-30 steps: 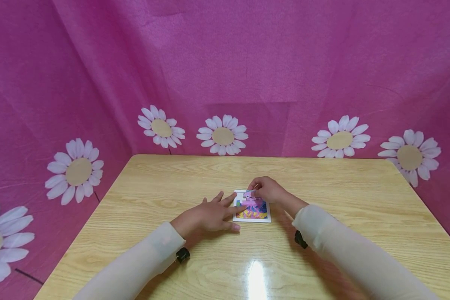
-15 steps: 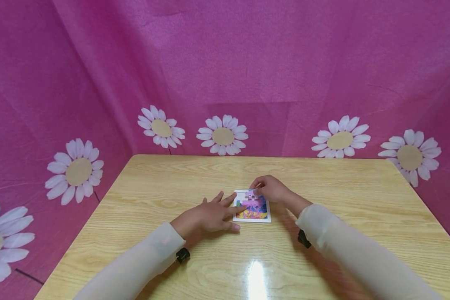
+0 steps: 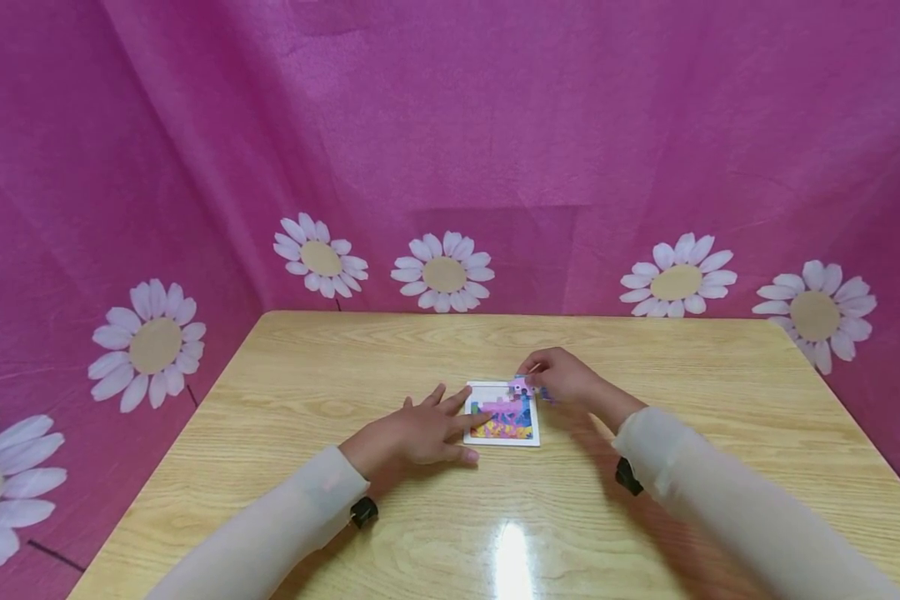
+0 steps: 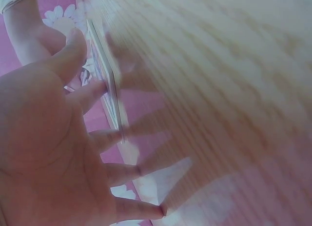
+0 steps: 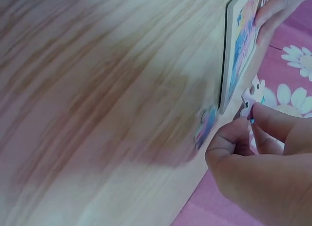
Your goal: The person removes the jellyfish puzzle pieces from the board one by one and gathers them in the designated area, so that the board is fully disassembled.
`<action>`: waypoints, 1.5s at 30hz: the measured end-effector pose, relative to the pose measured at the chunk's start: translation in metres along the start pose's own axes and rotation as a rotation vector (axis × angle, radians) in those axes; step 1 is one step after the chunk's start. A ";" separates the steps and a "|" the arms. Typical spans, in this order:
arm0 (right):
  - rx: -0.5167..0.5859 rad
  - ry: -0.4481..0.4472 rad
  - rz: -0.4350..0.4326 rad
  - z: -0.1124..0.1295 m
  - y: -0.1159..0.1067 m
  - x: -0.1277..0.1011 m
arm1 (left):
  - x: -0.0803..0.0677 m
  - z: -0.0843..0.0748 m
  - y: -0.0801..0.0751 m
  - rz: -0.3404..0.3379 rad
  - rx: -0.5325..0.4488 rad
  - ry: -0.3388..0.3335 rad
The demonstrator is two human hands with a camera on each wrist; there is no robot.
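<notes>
While the left hand (image 3: 427,429) spreads its fingers wide across the near left side of a small puzzle tray (image 3: 537,433), the right hand (image 3: 558,379) pinches a pink puzzle piece (image 3: 521,387) between thumb and forefinger, just over the tray's far right corner

The left forefinger lies across the picture, the middle fingertip is at the tray's left rim, and the left thumb stands apart just below it; in the left wrist view the ring and little fingertips meet the table (image 4: 234,138) beyond the tray

A second, loose piece (image 5: 205,126) lies on the table under the right fingers, just beside the tray; a pale bare strip runs between the left middle fingertip and the pinched piece, with the colored rows nearer the left forefinger

Whether the pinched piece is leaving its slot or entering it cannot be told; either way, it would likely go best held flat and moved straight up or down, so its knobs do not catch on neighbors, with light pressure from the left forefinger to stop the tray sliding, and the right knuckles lifted well clear of the loose piece below
</notes>
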State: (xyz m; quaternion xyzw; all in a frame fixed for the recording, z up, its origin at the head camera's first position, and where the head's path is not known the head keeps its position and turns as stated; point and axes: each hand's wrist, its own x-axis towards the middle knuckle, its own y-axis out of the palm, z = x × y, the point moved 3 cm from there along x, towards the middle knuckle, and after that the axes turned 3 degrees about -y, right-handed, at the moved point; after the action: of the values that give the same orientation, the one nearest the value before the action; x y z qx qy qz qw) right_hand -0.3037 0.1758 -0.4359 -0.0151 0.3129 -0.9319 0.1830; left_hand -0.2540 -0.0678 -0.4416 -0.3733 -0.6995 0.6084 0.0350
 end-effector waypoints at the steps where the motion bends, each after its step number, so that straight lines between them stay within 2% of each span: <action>1: 0.006 0.007 -0.001 -0.001 -0.001 0.000 | 0.000 0.000 0.000 0.000 -0.001 -0.001; 17: 0.013 -0.008 -0.017 -0.018 -0.024 -0.015 | 0.001 0.002 0.002 -0.007 -0.008 -0.003; 35: -0.045 -0.008 -0.030 -0.038 -0.042 -0.027 | 0.003 0.004 0.004 -0.012 -0.012 0.010; 40: -0.078 0.017 -0.035 -0.044 -0.044 -0.028 | 0.003 0.005 0.004 -0.013 -0.015 0.013; 45: -0.087 -0.003 -0.049 -0.050 -0.046 -0.031 | 0.003 0.005 0.005 -0.012 -0.016 0.008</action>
State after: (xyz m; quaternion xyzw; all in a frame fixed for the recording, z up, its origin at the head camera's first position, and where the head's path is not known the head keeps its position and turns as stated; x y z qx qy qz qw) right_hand -0.2976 0.2495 -0.4460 -0.0321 0.3526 -0.9215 0.1597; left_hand -0.2562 -0.0702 -0.4480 -0.3718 -0.7063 0.6011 0.0386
